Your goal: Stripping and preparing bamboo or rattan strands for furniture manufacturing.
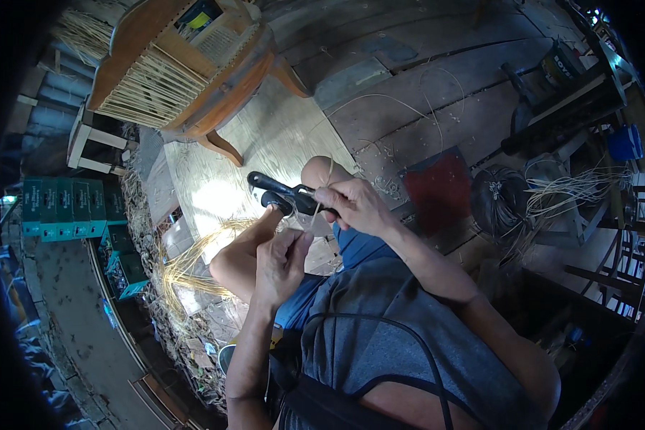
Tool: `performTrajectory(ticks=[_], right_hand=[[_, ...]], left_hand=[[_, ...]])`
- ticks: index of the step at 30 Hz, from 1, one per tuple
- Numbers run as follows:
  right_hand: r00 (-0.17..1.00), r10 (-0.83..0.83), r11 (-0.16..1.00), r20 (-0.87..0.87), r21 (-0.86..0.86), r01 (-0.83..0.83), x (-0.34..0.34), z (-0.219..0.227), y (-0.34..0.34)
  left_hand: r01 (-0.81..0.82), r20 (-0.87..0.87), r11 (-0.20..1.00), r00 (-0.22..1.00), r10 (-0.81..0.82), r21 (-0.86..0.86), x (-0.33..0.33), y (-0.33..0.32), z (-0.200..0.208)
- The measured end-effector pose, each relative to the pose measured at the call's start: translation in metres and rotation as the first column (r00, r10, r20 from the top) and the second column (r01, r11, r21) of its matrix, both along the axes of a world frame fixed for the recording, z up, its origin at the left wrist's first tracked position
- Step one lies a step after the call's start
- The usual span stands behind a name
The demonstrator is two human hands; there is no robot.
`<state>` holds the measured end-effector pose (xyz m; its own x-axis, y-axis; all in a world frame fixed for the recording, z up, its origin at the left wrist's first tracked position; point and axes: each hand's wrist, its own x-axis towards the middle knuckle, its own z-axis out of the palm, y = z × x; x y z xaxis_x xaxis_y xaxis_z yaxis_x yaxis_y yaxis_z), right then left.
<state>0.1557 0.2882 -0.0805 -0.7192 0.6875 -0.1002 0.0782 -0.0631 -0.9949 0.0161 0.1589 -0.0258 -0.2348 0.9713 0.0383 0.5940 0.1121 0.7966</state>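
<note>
My right hand (350,203) is closed in a pinch, with a thin pale cane strand (318,213) running through its fingers. One end of that strand sticks up past the knuckles, and the other hangs toward my left hand (282,259). My left hand sits lower and nearer, fingers curled and thumb pressed to the forefinger. Whatever lies in that pinch is too fine to make out. Just beyond both hands, between my bent bare legs, is black footwear (283,190), partly covered by my right hand.
A wooden chair frame (226,97) with cane strips across it stands far left on a pale board (287,129). Loose cane (186,269) lies left of my legs. On the right are a red mat (438,192), a dark bundle (499,197), more cane (570,190) and a blue bucket (626,142).
</note>
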Motion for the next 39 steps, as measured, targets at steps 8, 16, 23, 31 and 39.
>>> performTrajectory(ticks=[8,16,23,31,39], right_hand=[[0.998,-0.027,1.0,0.062,0.008,0.027,0.011,0.027,0.033],[0.974,-0.155,0.946,-0.165,-0.308,0.098,0.019,0.001,0.05],[0.976,-0.216,0.976,-0.032,-0.029,0.215,0.031,-0.005,0.055],[0.984,-0.175,0.95,0.039,0.268,0.158,0.024,0.005,0.004],[0.966,-0.07,0.998,0.247,0.024,0.066,0.031,-0.012,0.016]], left_hand=[[-0.084,0.028,0.974,0.995,0.092,-0.212,-0.009,-0.079,0.056],[-0.1,0.052,0.936,0.991,0.124,-0.336,-0.029,-0.147,0.089],[-0.145,-0.308,0.791,0.95,-0.057,-0.595,-0.067,-0.157,0.061],[0.066,0.436,0.983,0.9,0.014,-0.169,0.0,0.038,-0.028],[0.084,0.103,0.994,0.992,-0.076,-0.076,0.015,0.032,-0.04]])
